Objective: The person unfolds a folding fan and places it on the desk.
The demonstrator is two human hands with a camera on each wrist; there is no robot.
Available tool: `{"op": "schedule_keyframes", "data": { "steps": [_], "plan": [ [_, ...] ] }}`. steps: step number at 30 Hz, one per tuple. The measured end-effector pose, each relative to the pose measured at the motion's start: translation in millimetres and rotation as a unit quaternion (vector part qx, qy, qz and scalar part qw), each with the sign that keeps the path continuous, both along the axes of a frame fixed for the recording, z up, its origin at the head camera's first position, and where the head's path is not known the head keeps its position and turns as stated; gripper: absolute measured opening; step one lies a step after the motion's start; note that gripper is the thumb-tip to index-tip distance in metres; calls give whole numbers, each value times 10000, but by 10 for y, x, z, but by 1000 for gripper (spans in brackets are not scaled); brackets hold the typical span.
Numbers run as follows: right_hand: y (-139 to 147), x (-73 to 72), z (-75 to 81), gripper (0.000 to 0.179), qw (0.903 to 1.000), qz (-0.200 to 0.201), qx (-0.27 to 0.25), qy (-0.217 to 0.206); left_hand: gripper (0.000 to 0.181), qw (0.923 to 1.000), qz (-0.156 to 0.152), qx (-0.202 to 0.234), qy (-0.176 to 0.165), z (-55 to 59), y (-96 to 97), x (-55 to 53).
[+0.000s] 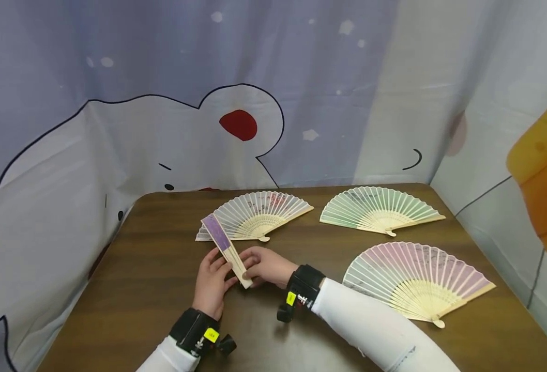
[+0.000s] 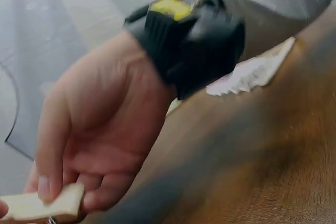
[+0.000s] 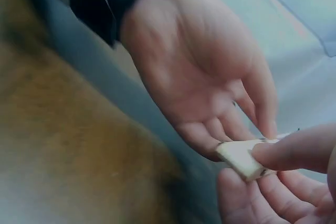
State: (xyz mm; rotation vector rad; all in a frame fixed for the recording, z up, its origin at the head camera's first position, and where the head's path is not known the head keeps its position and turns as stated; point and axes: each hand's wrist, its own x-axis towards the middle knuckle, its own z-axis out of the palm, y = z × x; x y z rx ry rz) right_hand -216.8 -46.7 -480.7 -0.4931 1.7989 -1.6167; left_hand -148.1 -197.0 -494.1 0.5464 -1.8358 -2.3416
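Observation:
A folded hand fan (image 1: 216, 231), purple at its upper part with pale wooden ribs below, is held tilted above the table. My left hand (image 1: 209, 284) grips it from the left side, thumb near the lower ribs. With thumb and fingers, my right hand (image 1: 270, 266) pinches the fan's lower end. In the left wrist view the right hand (image 2: 110, 114) has its thumb pressed on the pale rib end (image 2: 26, 207). The right wrist view shows the left hand (image 3: 194, 61) with its fingers around the fan's pale end (image 3: 237, 157); the purple part is hidden there.
Three spread fans lie on the brown table (image 1: 152, 279): a white one (image 1: 259, 212) behind the folded fan, a green one (image 1: 380, 209) at the back right, and a pink and pale one (image 1: 418, 279) beside the right forearm. A printed curtain (image 1: 320, 93) hangs behind.

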Motion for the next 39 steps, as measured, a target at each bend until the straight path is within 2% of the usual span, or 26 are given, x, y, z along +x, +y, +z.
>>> {"op": "schedule_keyframes", "data": {
  "steps": [4,8,14,21,25,30,35,39],
  "plan": [
    [233,122,-10,44,9991,-265,-319,-129,55,9990,-262,-308,187,1,133,-35],
    [450,241,-17,37,9957,-648,-611,-254,56,9962,-605,-435,461,11,300,-21],
    [706,415,-33,30,9900,-1146,-794,-198,57,9888,-1136,-490,839,60,571,45],
    [894,588,-41,22,9771,-1782,-1158,-63,59,9790,-1736,-380,1001,137,810,185],
    [941,660,-10,20,9710,-1943,-1390,-15,60,9765,-1842,-297,1080,180,865,243],
    [991,714,10,20,9675,-2095,-1415,69,61,9732,-1970,-352,1136,204,897,275],
    [1026,714,4,21,9658,-2213,-1334,230,57,9730,-2012,-419,1048,196,922,253],
    [1056,696,-2,22,9669,-2186,-1129,680,49,9755,-1966,-548,822,182,929,198]
  ]
}}
